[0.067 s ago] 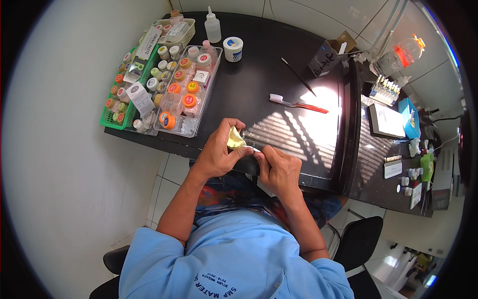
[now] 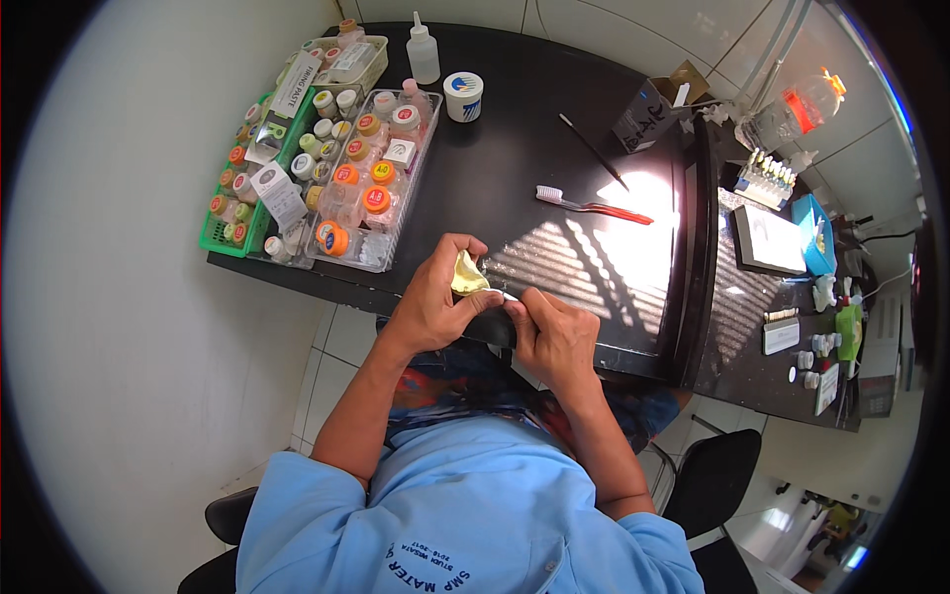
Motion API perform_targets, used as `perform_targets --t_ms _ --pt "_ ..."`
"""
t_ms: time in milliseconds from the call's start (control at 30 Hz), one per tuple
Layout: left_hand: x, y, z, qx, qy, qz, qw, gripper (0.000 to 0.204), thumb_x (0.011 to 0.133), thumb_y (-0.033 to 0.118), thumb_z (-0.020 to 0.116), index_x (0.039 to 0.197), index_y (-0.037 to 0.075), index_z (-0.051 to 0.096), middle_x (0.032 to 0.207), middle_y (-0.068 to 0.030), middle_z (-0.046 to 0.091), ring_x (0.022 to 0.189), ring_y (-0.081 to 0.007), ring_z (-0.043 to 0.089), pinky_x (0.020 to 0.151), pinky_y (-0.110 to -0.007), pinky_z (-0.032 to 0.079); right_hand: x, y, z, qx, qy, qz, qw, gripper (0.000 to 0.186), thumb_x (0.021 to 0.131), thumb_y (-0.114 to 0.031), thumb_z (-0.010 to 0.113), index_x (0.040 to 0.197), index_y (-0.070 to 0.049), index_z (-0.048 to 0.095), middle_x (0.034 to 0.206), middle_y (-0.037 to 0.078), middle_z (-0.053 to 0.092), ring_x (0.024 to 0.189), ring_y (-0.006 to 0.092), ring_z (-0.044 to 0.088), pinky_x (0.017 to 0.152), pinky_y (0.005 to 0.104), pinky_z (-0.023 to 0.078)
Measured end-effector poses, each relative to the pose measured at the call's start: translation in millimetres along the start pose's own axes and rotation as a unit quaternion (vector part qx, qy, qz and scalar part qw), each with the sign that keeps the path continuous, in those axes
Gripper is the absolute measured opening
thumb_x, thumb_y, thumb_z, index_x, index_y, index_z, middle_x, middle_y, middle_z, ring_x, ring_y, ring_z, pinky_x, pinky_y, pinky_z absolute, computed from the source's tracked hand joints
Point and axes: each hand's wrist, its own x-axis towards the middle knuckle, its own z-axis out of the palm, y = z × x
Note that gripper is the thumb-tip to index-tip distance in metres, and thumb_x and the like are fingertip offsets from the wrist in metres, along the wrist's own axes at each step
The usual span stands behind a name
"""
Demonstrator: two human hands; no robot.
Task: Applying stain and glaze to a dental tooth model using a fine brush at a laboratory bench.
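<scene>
My left hand [image 2: 426, 305] is closed around a pale yellow, curved piece that looks like a dental plaster cast [image 2: 467, 275], held over the front edge of the black table. Fingers and thumb hide part of its outline. Just to the right, my right hand [image 2: 557, 335] pinches a slim whitish tool [image 2: 505, 296] whose tip reaches the lower right of the cast, by my left thumb. Most of that tool is covered by my fingers, so its exact kind does not show. Beyond my hands lies a red-handled toothbrush [image 2: 594, 209] with white bristles.
At the left, a clear tray [image 2: 380, 259] and a green basket [image 2: 214, 238] hold several small jars. A white squeeze bottle [image 2: 423, 57] and a white tub [image 2: 463, 97] stand behind. A thin dark stick [image 2: 594, 151] lies near a dark box [image 2: 643, 117]. Sunlight stripes the tabletop.
</scene>
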Motion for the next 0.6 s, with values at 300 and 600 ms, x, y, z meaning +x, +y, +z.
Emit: perform_targets --t_ms 300,600 --pt "0.4 0.8 -0.1 -0.002 0.004 0.006 1.0 0.055 0.092 0.016 0.092 0.131 0.0 0.056 0.105 -0.0057 0.063 0.093 -0.0118 0.062 0.086 -0.029 0.053 0.0 -1.3 0.0 -0.006 -0.005 0.002 1.0 0.036 0.106 -0.034 0.075 0.081 -0.012 0.061 0.066 0.007 0.065 0.054 0.0332 0.065 0.049 0.0452 0.046" --pt "0.3 1.9 0.9 0.006 0.016 0.017 1.0 0.052 0.094 0.017 0.09 0.128 0.0 0.055 0.101 -0.011 0.068 0.091 -0.0169 0.068 0.083 -0.033 0.055 1.5 -4.0 -0.7 0.017 -0.007 0.016 1.0 0.036 0.106 -0.028 0.074 0.079 -0.009 0.058 0.065 0.011 0.062 0.054 0.0361 0.063 0.051 0.0464 0.044"
